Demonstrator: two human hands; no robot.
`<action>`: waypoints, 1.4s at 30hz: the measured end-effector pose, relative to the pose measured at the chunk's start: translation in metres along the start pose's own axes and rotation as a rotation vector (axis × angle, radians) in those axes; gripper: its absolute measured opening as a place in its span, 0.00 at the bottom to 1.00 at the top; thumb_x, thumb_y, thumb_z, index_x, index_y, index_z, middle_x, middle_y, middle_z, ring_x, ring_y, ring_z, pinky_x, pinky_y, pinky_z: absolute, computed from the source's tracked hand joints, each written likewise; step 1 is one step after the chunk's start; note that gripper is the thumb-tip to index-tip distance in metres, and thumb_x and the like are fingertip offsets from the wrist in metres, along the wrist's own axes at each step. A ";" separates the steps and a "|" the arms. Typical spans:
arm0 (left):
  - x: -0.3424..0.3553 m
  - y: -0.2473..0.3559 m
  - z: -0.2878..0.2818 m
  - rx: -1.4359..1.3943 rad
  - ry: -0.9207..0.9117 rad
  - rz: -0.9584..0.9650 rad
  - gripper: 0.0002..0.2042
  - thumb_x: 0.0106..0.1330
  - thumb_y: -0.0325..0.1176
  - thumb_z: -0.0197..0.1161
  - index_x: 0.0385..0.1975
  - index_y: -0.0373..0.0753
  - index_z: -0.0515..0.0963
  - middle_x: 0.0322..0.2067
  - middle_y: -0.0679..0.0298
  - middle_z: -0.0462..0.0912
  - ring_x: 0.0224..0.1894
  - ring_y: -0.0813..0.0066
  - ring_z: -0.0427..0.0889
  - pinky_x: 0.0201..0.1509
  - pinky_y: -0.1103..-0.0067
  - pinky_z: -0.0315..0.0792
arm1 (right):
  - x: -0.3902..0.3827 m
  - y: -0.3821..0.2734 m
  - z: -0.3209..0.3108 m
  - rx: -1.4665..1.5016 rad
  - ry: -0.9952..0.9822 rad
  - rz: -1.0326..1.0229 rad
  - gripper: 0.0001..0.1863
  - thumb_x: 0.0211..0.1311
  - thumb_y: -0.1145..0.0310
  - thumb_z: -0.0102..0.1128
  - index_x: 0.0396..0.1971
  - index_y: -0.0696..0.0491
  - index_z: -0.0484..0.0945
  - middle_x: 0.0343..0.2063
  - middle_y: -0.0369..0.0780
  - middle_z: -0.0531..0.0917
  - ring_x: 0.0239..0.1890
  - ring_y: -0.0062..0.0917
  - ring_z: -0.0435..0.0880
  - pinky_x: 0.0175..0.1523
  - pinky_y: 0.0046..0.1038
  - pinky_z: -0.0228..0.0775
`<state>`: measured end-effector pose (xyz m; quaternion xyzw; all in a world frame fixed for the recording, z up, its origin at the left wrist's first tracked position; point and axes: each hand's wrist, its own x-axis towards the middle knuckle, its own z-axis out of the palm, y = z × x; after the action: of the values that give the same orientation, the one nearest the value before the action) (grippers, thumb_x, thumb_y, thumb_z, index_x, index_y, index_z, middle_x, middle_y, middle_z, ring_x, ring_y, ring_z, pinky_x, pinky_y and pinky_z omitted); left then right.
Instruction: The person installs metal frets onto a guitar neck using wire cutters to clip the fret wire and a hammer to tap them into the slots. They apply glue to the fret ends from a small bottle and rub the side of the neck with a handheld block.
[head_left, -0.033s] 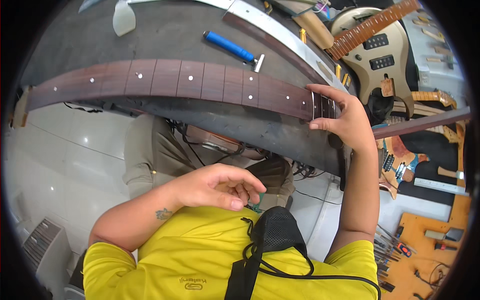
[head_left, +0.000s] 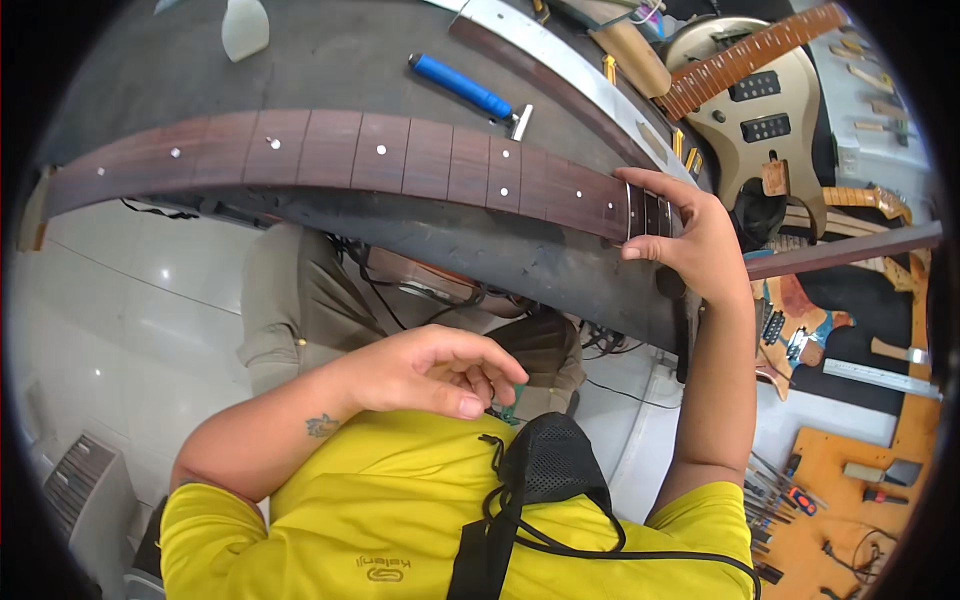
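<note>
A long dark rosewood guitar neck (head_left: 430, 160) with white dot inlays stretches across the dark padded bench, with a few metal frets at its right end. My right hand (head_left: 680, 230) grips that end, thumb on the near edge and fingers over the far edge. My left hand (head_left: 450, 370) hangs loosely curled below the neck, in front of my body, fingers apart and holding nothing visible. Just beyond the neck lies a blue-handled metal tool (head_left: 460, 84). A long aluminium bar (head_left: 550, 60) lies farther back.
A cream electric guitar body (head_left: 730, 110), a loose orange-brown neck (head_left: 760, 55) and a blue-and-wood guitar body (head_left: 810, 330) are at the right, near an orange tool board (head_left: 850, 450). A pale scraper (head_left: 245, 28) lies at the back. Cables hang under the bench (head_left: 160, 70).
The view has shifted very slightly, and the neck's left part appears a little higher. Both hands keep much the same pose.
</note>
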<state>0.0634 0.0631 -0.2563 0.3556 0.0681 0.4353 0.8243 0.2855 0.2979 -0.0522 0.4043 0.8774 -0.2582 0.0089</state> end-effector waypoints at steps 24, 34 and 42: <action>-0.006 -0.043 -0.051 -0.062 0.079 -0.083 0.29 0.75 0.39 0.76 0.71 0.32 0.78 0.60 0.55 0.87 0.58 0.72 0.83 0.67 0.73 0.77 | 0.001 0.023 0.009 0.034 0.095 -0.117 0.52 0.30 0.56 0.94 0.64 0.60 0.87 0.63 0.44 0.90 0.70 0.34 0.85 0.78 0.36 0.70; -0.006 -0.036 -0.057 -0.050 0.075 -0.111 0.31 0.73 0.41 0.75 0.72 0.31 0.78 0.60 0.56 0.86 0.57 0.72 0.82 0.66 0.73 0.77 | -0.001 0.025 0.010 0.066 0.085 -0.123 0.53 0.31 0.56 0.95 0.65 0.61 0.86 0.65 0.45 0.89 0.71 0.34 0.84 0.78 0.36 0.70; -0.006 -0.039 -0.059 -0.068 0.059 -0.099 0.31 0.73 0.41 0.75 0.72 0.31 0.78 0.62 0.56 0.85 0.58 0.72 0.81 0.65 0.73 0.77 | 0.000 0.015 0.005 -0.004 0.071 -0.097 0.53 0.30 0.57 0.95 0.64 0.60 0.87 0.63 0.45 0.90 0.70 0.34 0.85 0.77 0.35 0.71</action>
<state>0.0606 0.0750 -0.3257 0.3106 0.0949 0.4066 0.8540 0.2951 0.3037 -0.0636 0.3702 0.8963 -0.2419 -0.0338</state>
